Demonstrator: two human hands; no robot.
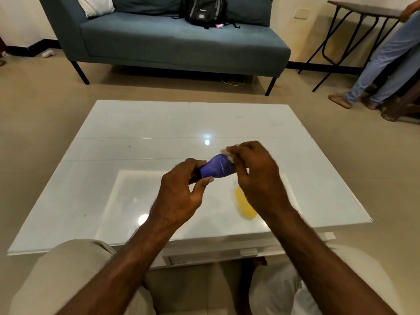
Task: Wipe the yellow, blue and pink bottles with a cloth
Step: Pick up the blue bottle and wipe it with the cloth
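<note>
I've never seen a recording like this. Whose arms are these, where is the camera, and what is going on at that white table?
There is no machine here: a person wears a camera on the head, so this single picture looks forward and down along their own two bare arms. The person sits at a glossy white table. The left hand grips a blue bottle by its dark cap end, holding it sideways above the table. The right hand presses a small pale cloth against the bottle's other end, wiping it. A yellow bottle lies on the table, partly hidden by the right wrist. No pink bottle can be made out clearly. Behind the table stands a blue-grey sofa with a black backpack, and another person's legs show at the far right.
</note>
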